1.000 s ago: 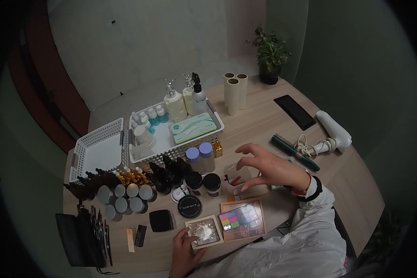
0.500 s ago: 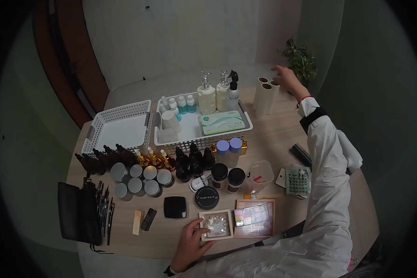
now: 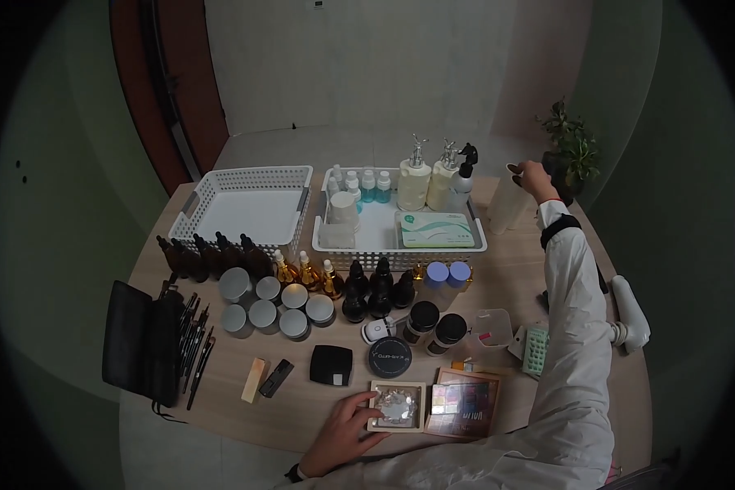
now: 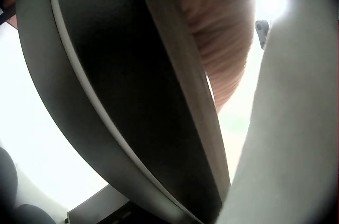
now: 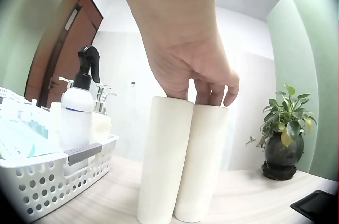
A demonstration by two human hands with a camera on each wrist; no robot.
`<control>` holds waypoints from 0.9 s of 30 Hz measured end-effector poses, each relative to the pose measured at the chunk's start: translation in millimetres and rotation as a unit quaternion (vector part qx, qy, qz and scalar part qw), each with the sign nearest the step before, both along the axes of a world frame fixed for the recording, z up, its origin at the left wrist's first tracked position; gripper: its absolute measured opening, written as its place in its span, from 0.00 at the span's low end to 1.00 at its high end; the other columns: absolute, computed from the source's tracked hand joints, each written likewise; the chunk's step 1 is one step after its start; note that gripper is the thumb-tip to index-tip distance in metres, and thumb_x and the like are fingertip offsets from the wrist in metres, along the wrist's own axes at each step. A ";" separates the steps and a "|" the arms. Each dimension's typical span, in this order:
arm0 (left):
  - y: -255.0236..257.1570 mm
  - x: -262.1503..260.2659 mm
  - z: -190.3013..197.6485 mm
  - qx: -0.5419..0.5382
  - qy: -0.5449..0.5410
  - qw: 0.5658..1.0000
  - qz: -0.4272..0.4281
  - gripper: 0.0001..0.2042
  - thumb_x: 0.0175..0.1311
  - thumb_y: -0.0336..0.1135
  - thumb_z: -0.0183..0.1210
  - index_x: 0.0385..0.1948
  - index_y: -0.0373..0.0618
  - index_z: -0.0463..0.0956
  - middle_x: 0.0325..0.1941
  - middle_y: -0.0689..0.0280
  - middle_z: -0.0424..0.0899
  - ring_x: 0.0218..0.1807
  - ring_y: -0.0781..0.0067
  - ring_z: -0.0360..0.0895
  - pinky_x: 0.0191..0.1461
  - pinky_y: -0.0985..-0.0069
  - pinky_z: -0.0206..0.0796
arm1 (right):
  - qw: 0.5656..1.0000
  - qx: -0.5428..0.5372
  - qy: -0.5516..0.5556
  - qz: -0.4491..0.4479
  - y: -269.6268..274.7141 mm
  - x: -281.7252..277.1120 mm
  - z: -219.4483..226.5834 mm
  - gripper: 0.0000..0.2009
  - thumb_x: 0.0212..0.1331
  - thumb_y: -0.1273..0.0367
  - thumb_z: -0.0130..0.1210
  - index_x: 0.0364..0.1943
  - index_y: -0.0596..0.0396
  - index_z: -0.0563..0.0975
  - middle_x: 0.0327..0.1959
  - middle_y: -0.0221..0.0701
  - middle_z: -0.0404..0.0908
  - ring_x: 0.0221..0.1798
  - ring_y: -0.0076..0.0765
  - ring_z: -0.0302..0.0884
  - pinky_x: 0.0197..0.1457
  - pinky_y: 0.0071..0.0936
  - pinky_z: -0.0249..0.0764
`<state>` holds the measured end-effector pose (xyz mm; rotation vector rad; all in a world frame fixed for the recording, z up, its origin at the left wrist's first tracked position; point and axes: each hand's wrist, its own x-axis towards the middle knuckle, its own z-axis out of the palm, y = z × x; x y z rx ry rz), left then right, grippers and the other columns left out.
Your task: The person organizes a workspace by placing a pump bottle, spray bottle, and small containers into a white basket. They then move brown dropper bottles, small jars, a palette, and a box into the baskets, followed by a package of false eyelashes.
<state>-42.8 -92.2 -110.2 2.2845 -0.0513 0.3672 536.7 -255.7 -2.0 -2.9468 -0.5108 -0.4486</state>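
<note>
At the far right of the table, my right hand (image 3: 535,181) is at the tops of pale cardboard tubes (image 3: 502,206). The right wrist view shows two upright tubes (image 5: 165,160) side by side, with the curled fingers and thumb going in at or behind their rims; the fingertips are hidden. My left hand (image 3: 343,433) holds the left side of a small square case (image 3: 398,407) with a pale frame and clear lid, near the front edge. Touching or close beside that case lies a makeup palette (image 3: 465,404) with a shiny cover.
White baskets (image 3: 253,173) stand at the back, one with pump bottles (image 3: 414,186) and a tissue pack (image 3: 435,230). Dropper bottles, round tins (image 3: 263,315) and black-lidded jars (image 3: 447,331) crowd the middle. A brush roll (image 3: 139,343) lies left. A potted plant (image 5: 284,150) stands beyond the tubes.
My right hand has moved from above the small clear container out to the tubes at the back right and closed on their tops. The head view has turned right. My left hand stays on the case.
</note>
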 end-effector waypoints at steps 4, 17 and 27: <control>1.2 -0.2 -2.8 -0.018 0.001 1.000 -0.007 0.16 0.50 0.37 0.68 0.39 0.42 0.75 0.59 0.58 0.66 0.49 0.61 0.73 0.52 0.68 0.69 | 1.000 0.012 -0.008 0.021 -5.9 8.8 -6.0 0.14 0.48 0.66 0.64 0.42 0.44 0.82 0.41 0.40 0.82 0.46 0.51 0.78 0.48 0.47 0.74; 1.0 -1.1 -33.6 -0.064 0.023 0.998 -0.017 0.17 0.49 0.37 0.69 0.39 0.42 0.76 0.60 0.57 0.64 0.53 0.60 0.70 0.52 0.70 0.70 | 0.992 0.015 -0.100 0.077 -47.2 -16.6 52.6 0.10 0.46 0.71 0.61 0.35 0.52 0.83 0.33 0.44 0.82 0.39 0.51 0.80 0.45 0.40 0.76; -1.4 -1.3 -31.2 -0.065 0.006 0.998 -0.010 0.15 0.52 0.37 0.67 0.38 0.42 0.75 0.58 0.58 0.65 0.50 0.59 0.72 0.52 0.68 0.69 | 0.966 0.040 -0.135 0.218 -9.3 -179.9 183.6 0.09 0.51 0.79 0.54 0.36 0.56 0.82 0.28 0.40 0.82 0.33 0.40 0.81 0.38 0.30 0.75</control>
